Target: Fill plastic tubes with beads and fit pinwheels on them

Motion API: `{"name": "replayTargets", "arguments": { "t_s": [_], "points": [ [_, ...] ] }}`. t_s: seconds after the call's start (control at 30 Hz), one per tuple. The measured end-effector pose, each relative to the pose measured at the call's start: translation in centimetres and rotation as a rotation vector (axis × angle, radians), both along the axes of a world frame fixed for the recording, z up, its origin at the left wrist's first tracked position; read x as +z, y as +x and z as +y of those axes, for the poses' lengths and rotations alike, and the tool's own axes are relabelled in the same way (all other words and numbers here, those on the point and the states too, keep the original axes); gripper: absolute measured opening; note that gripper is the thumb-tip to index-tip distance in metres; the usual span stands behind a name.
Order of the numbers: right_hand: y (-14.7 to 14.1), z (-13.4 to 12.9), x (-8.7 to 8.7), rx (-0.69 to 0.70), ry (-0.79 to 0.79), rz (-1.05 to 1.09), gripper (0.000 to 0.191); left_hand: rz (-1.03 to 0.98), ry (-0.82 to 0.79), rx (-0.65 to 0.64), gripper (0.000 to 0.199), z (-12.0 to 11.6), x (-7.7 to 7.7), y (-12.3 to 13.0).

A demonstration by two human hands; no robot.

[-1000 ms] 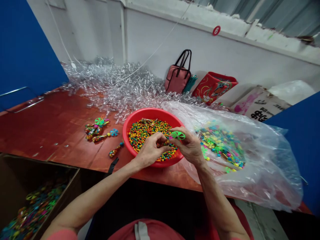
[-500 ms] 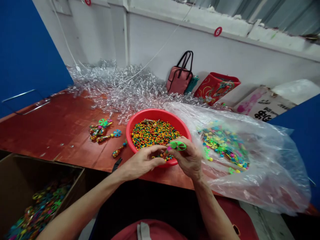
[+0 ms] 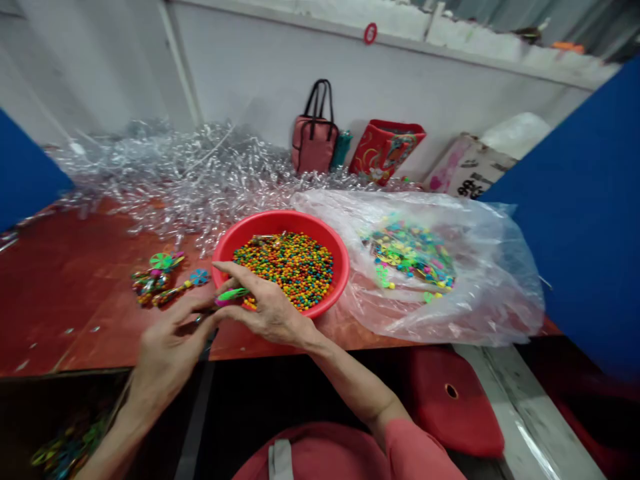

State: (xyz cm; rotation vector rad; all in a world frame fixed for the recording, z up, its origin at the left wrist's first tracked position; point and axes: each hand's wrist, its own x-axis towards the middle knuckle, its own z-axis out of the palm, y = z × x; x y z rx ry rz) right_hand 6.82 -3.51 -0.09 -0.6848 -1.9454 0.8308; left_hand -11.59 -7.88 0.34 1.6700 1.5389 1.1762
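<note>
My right hand point(image 3: 273, 310) reaches left across the front rim of a red basin point(image 3: 327, 233). Its thumb and fingers close around a green toy pinwheel point(image 3: 233, 295) with a pink base. My left hand point(image 3: 170, 347) is closed beside it at the table edge, fingertips meeting the right ones; what it grips is mostly hidden. Small multicoloured balls point(image 3: 300, 267) fill the basin, with a clear tube point(image 3: 265, 239) lying on them. Left of the basin lie several ball-filled tubes point(image 3: 150, 283) with pinwheel tops, one topped by a blue pinwheel point(image 3: 200, 277).
Clear empty tubes point(image 3: 200, 167) are heaped along the wall. On the right, a clear plastic bag point(image 3: 480, 300) holds loose pinwheel tops point(image 3: 413, 253). A pink bag point(image 3: 314, 143) and a red bag point(image 3: 385, 150) stand behind. Finished-looking toys point(image 3: 70, 443) fill a box below left.
Both hands have moved left, from over the basin's front to its left side, with the green pinwheel in the right hand. The camera view has shifted to the right.
</note>
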Motion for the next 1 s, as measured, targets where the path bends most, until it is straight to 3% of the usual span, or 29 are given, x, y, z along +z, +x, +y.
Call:
{"name": "replayTargets", "arguments": {
  "t_s": [0.07, 0.13, 0.2, 0.27, 0.33, 0.43, 0.57, 0.67, 0.73, 0.83, 1.0],
  "points": [
    [2.5, 0.8, 1.2, 0.012, 0.047, -0.096, 0.062, 0.118, 0.028, 0.129, 0.028, 1.5, 0.4, -1.7],
    [7.1, 1.7, 2.1, -0.073, 0.124, -0.145, 0.043, 0.280, 0.037, 0.221, 0.028, 3.4, 0.5, -3.7],
    [13.4, 2.9, 2.4, -0.234, 0.155, -0.183, 0.024, 0.466, 0.036, 0.224, 0.033, 5.5, 0.5, -5.4],
    [20.5, 4.1, 2.2, -0.421, 0.125, -0.248, 0.020, 0.637, 0.085, 0.180, 0.041, 7.6, 0.5, -6.1],
    [27.2, 5.1, 1.3, -0.618, 0.081, -0.353, 0.019, 0.741, 0.162, 0.131, 0.050, 9.5, 0.6, -5.4],
    [34.1, 5.6, -0.9, -0.768, -0.099, -0.617, 0.022, 0.753, 0.205, 0.010, 0.055, 12.4, 1.1, -1.4],
    [36.8, 5.3, -4.7, -0.742, -0.114, -0.808, 0.022, 0.761, 0.162, -0.227, 0.046, 17.0, 1.9, 7.2],
    [36.8, 5.7, -6.9, -0.621, -0.087, -0.971, 0.030, 0.835, 0.019, -0.268, 0.036, 20.2, 1.5, 12.9],
    [37.1, 6.1, -7.7, -0.583, -0.120, -1.073, 0.028, 0.904, -0.066, -0.285, 0.034, 21.8, 0.8, 15.2],
    [38.2, 6.4, -8.2, -0.598, -0.138, -1.079, 0.025, 0.932, -0.156, -0.257, 0.037, 22.8, -0.6, 16.4],
    [39.9, 5.8, -8.6, -0.655, -0.190, -1.031, 0.032, 0.848, -0.217, -0.194, 0.050, 23.3, -1.8, 15.1]
  ]
}}
